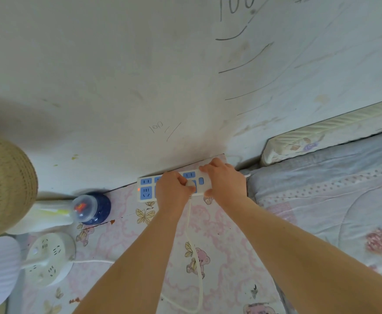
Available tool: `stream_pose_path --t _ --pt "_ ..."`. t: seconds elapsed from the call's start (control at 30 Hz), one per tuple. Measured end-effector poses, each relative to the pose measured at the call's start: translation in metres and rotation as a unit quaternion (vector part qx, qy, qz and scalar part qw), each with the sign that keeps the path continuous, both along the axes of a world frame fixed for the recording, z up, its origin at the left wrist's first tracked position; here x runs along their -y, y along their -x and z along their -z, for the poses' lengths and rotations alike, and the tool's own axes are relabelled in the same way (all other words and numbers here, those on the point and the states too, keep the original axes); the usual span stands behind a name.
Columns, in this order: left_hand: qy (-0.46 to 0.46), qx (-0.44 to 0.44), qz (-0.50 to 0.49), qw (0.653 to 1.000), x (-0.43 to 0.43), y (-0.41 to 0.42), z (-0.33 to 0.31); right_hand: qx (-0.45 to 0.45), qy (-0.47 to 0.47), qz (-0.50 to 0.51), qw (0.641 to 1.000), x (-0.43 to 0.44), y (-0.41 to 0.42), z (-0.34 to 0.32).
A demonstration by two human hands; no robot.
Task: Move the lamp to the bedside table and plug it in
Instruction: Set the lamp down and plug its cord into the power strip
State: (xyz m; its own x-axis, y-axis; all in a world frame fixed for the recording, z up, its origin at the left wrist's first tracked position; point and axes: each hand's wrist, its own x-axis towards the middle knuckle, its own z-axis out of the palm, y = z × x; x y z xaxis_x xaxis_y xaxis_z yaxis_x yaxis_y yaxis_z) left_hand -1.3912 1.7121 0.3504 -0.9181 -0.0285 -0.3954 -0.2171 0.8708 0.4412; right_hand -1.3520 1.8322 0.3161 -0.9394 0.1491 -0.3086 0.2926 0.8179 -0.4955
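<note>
Up at the top of the frame, right of centre, the wall (94,64) carries a big pencilled "100", cut off by the edge. Lower down, near mid-frame, a smaller handwritten "100" sits tilted on that same wall. Nothing else is readable.

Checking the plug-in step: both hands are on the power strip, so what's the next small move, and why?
Probably press the white plug straight down until it seats. The left hand pinches it over a blue socket on the power strip, while the right hand braces the strip's end by the wall. The cord trails slack, so nothing resists. Whether the plug is fully in is hidden.
</note>
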Motion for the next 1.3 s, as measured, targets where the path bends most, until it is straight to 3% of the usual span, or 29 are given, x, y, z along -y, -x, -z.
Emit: stream_pose_path --t 0.73,1.03,1.3 --pt "0.012 0.010 0.004 1.000 0.000 0.000 0.002 -0.006 -0.004 0.013 1.000 0.003 -0.004 0.004" --pt "-0.019 -0.044 0.006 0.999 0.004 -0.015 0.005 0.000 0.001 -0.030 1.000 0.006 -0.025 0.014" --pt "-0.088 -0.027 0.048 0.995 0.023 -0.022 -0.003 -0.019 0.012 -0.014 1.000 0.019 -0.049 -0.004"
